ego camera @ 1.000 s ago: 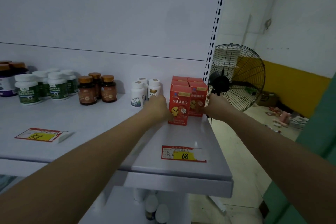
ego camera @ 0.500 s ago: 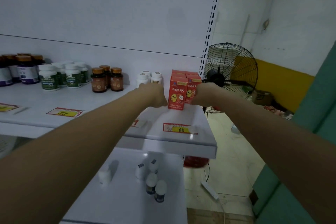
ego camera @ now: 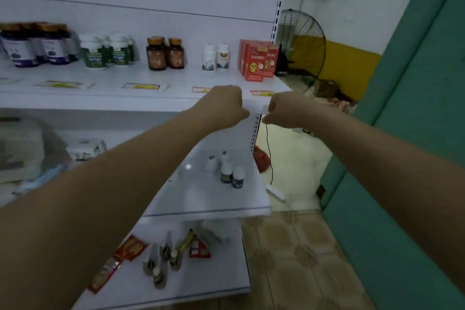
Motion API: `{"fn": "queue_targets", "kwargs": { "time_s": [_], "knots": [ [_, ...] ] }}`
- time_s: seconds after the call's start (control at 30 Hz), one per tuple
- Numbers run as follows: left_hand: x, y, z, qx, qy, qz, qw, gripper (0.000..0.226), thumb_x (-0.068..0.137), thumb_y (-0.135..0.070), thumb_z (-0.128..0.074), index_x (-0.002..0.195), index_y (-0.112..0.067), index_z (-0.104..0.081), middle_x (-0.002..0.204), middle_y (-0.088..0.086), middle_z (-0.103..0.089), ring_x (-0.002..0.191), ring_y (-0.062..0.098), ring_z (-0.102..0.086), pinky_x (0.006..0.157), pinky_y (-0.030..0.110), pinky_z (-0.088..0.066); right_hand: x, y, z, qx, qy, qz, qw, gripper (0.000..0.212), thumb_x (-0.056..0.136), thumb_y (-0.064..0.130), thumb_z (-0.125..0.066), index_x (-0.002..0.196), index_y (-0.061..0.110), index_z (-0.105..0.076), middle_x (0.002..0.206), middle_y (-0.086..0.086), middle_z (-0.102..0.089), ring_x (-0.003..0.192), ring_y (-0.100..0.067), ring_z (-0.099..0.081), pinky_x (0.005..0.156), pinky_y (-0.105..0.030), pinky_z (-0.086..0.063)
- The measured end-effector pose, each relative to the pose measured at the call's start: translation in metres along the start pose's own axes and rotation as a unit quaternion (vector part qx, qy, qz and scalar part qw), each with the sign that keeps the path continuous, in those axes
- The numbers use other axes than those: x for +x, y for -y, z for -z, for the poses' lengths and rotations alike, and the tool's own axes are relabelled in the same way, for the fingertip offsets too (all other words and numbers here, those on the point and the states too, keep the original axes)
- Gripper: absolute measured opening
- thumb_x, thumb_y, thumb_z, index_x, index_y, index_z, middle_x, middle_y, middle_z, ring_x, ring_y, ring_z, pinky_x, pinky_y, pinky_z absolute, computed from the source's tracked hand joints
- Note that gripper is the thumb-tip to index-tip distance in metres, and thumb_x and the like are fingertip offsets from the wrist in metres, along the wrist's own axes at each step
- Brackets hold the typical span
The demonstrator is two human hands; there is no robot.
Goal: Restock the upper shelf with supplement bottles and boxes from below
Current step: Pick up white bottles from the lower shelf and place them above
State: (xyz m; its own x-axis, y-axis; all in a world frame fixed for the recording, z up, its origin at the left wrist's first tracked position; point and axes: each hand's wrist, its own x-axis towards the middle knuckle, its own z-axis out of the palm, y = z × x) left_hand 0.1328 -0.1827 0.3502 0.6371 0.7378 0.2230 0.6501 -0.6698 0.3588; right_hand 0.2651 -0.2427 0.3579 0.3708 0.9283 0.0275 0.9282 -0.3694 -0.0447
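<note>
Both arms reach straight out, side by side. The left hand [ego camera: 223,104] and right hand [ego camera: 285,111] hang level with the near edge of the upper shelf [ego camera: 125,99], at its right end, backs toward the camera. The red boxes [ego camera: 254,62] stand upright at the far right of that shelf, beside white bottles [ego camera: 216,57]. Small bottles [ego camera: 232,175] stand on the shelf below. The left fingers are clenched, with nothing showing in them. The right fingers curl too, but whether they hold anything cannot be told.

Red boxes [ego camera: 258,61] stood upright, clustered at the right end of the upper shelf [ego camera: 125,98], white bottles [ego camera: 216,56] just left. Four small bottles [ego camera: 230,172] stood on the shelf below [ego camera: 201,199].
</note>
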Motion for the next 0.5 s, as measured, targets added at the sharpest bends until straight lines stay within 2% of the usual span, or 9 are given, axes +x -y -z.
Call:
{"fn": "queue_targets", "kwargs": {
  "time_s": [0.1,0.17,0.23,0.3,0.37,0.5],
  "knots": [
    [-0.040,0.017,-0.029,-0.043,0.081,0.022,0.996,0.032,0.089,-0.030,-0.059,0.112,-0.008,-0.057,0.108,0.009,-0.059,0.088,0.019,-0.047,0.076,0.027,-0.038,-0.039,0.017,-0.034,0.033,0.048,-0.016,0.998,0.036,0.092,0.023,-0.055,0.121,0.001,-0.057,0.120,-0.016,-0.061,0.110,-0.029,-0.056,0.086,-0.032,-0.047],
    [-0.058,0.035,-0.050,-0.065,0.124,0.042,0.989,0.026,0.089,-0.027,-0.059,0.108,-0.010,-0.056,0.092,0.006,-0.054,0.088,0.021,-0.048,0.074,0.027,-0.038,-0.052,0.024,-0.058,0.051,0.080,-0.026,0.995,0.038,0.093,0.023,-0.055,0.124,0.001,-0.053,0.121,-0.018,-0.059,0.111,-0.031,-0.055,0.085,-0.035,-0.046],
    [-0.072,0.053,-0.071,-0.075,0.152,0.057,0.984,0.020,0.090,-0.025,-0.058,0.104,-0.011,-0.055,0.084,0.003,-0.052,0.090,0.023,-0.051,0.068,0.026,-0.039,-0.055,0.027,-0.084,0.068,0.109,-0.040,0.991,0.041,0.092,0.025,-0.057,0.126,0.003,-0.050,0.122,-0.016,-0.056,0.110,-0.030,-0.054,0.076,-0.032,-0.042],
    [-0.080,0.069,-0.092,-0.080,0.175,0.066,0.979,0.027,0.092,-0.022,-0.055,0.114,-0.006,-0.056,0.101,0.011,-0.061,0.101,0.027,-0.056,0.072,0.026,-0.042,-0.052,0.027,-0.113,0.080,0.124,-0.049,0.988,0.042,0.092,0.024,-0.057,0.128,0.004,-0.048,0.125,-0.016,-0.051,0.110,-0.029,-0.053,0.072,-0.026,-0.037],
    [-0.081,0.086,-0.113,-0.095,0.188,0.082,0.974,0.038,0.093,-0.020,-0.054,0.127,-0.006,-0.050,0.123,0.014,-0.057,0.110,0.026,-0.054,0.084,0.027,-0.042,-0.041,0.023,-0.144,0.097,0.128,-0.060,0.985,0.047,0.091,0.024,-0.058,0.132,0.006,-0.043,0.128,-0.017,-0.046,0.111,-0.031,-0.052,0.074,-0.026,-0.036],
    [-0.064,0.119,-0.161,-0.114,0.180,0.107,0.971,0.042,0.092,-0.023,-0.055,0.128,-0.003,-0.046,0.127,0.016,-0.053,0.103,0.022,-0.051,0.079,0.024,-0.037,-0.013,0.015,-0.202,0.145,0.133,-0.079,0.977,0.063,0.090,0.023,-0.060,0.143,0.009,-0.029,0.135,-0.019,-0.038,0.120,-0.033,-0.047,0.086,-0.029,-0.041]
  ]
}}
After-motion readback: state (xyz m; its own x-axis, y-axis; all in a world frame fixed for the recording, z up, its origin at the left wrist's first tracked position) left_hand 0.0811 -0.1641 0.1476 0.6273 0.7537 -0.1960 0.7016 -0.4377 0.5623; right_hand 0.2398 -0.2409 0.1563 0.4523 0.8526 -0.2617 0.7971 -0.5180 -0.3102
